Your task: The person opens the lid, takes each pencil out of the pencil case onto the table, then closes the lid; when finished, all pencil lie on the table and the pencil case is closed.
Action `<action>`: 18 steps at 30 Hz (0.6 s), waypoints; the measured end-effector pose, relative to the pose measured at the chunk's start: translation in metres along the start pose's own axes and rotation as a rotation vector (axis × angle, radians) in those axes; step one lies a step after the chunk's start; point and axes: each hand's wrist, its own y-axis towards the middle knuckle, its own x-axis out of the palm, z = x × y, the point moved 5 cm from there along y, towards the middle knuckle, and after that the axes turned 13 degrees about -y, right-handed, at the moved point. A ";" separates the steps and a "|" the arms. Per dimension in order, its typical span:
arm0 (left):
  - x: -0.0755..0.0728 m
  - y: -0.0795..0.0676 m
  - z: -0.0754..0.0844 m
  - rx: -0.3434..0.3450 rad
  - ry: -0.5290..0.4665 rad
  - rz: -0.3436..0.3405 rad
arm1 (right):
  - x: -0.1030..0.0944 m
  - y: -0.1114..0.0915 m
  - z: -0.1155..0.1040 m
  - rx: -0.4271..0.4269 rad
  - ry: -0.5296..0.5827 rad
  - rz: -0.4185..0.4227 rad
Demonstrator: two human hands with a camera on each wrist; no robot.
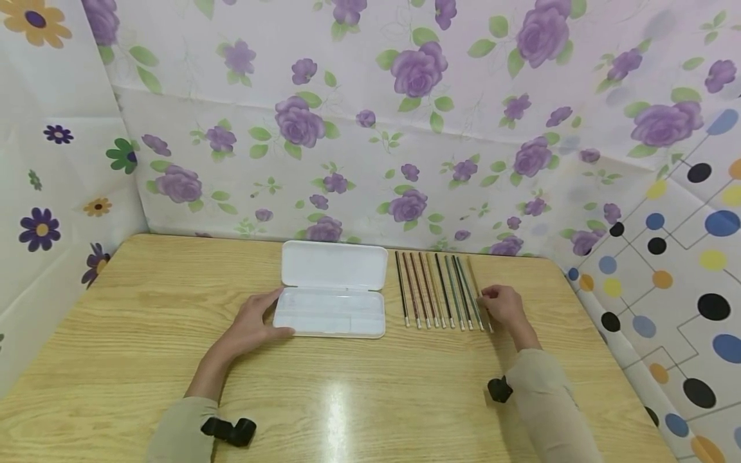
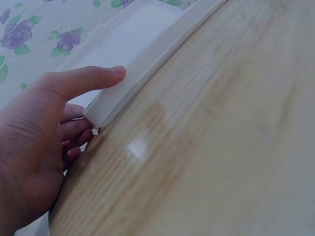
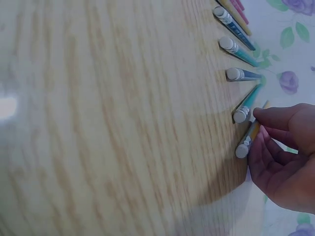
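A white pencil case (image 1: 367, 326) lies on the table with its lid (image 1: 334, 265) raised at the back. My left hand (image 1: 255, 325) grips the case's left end, its thumb (image 2: 110, 76) on the front rim and the fingers round the corner. To the right of the case lies a row of several pencils (image 1: 431, 289), white eraser ends toward me. At the row's right end my right hand (image 1: 505, 305) pinches a yellow pencil (image 3: 253, 132) between thumb and fingers. A green pencil (image 3: 247, 103) lies right beside it, close to the thumb.
The wooden table (image 1: 347, 399) has its back edge against a flowered cloth (image 1: 359, 122). Patterned cloths also hang at the left (image 1: 58, 173) and right (image 1: 683, 270). Black wrist cameras are strapped over both sleeves (image 1: 544, 392).
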 end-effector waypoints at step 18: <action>0.000 0.000 0.001 0.013 0.005 0.006 | 0.001 0.003 0.001 -0.005 0.014 -0.005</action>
